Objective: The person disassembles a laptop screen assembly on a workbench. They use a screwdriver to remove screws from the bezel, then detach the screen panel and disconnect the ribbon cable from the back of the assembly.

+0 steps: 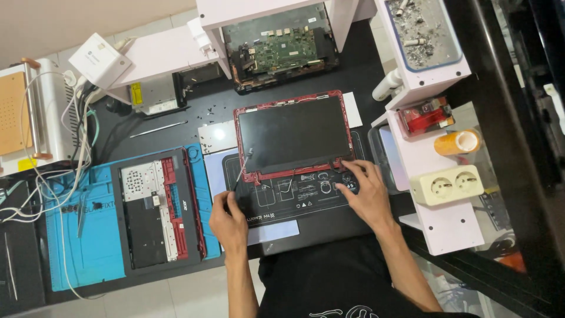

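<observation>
1. The left hand (228, 219) lay on the near part of the black counter (359, 76), fingers curled shut around a thin dark tool (238, 184) whose tip pointed up toward the near left corner of the red-framed screen panel (292, 135).
2. The right hand (365, 191) rested open, fingers spread, on the dark mat (294, 197), its fingertips touching the near right corner of the panel's red bezel.
3. The mat lay under the near edge of the panel and carried white printed symbols.
4. The panel lay flat in the middle of the counter, glass dark, thin cables running along its near edge.
5. To the left, a blue mat (88, 235) carried a laptop base (156, 209), black with a red strip and a pale metal plate, well apart from the left hand.
6. White cables (56, 176) looped over the blue mat's left part.
7. To the right, a white shelf (438, 221) carried a cream double socket (447, 184), an orange roll (458, 142) and a red-and-clear box (425, 116).
8. Beyond the panel, loose small screws (209, 112) and a thin metal tool (158, 128) lay on the counter.
9. Farther back, an opened case with a green circuit board (282, 50) sat under a white stand (247, 10).
10. At the far right, a tray of grey scraps (424, 29) sat on top of the white shelf unit.
</observation>
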